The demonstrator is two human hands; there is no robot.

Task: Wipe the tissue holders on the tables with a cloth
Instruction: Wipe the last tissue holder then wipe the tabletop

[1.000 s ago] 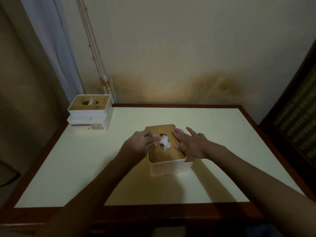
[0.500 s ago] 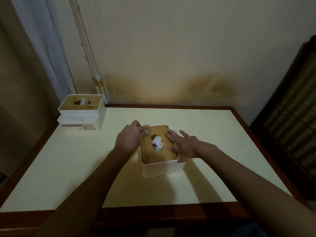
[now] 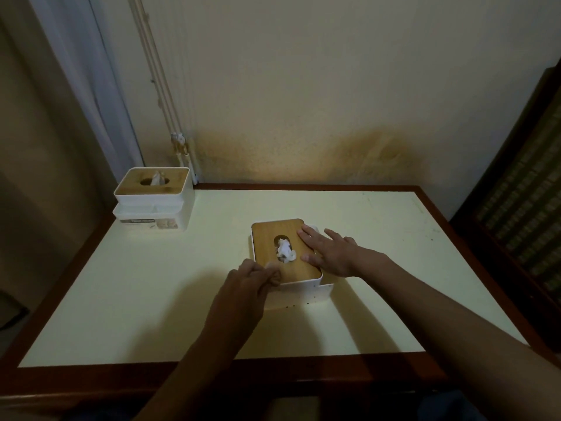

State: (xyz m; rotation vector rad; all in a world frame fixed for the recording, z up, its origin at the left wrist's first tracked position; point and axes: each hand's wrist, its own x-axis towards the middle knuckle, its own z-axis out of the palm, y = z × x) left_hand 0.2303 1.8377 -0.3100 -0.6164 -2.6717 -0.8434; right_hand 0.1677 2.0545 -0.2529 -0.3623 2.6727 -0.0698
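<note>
A white tissue holder [image 3: 306, 291] with a wooden lid [image 3: 273, 232] stands at the middle of the cream table [image 3: 136, 299]. A crumpled tissue [image 3: 285, 251] sticks out of the lid's oval slot. My right hand [image 3: 329, 249] lies flat, fingers spread, on the lid's right side. My left hand [image 3: 252, 276] is at the lid's near left corner, fingers curled around a small pale cloth [image 3: 269, 265] that barely shows. A second white tissue holder [image 3: 154, 205] with a wooden lid stands at the table's far left corner.
The table has a dark wooden rim [image 3: 273, 375] and stands against a stained wall [image 3: 303, 117]. A curtain [image 3: 85, 86] hangs at the left. A dark cabinet [image 3: 522, 192] stands close to the table's right side.
My left hand has slid from the lid's far left edge toward me to its near left corner. My right hand stays flat on the lid. The camera view has shifted slightly.
</note>
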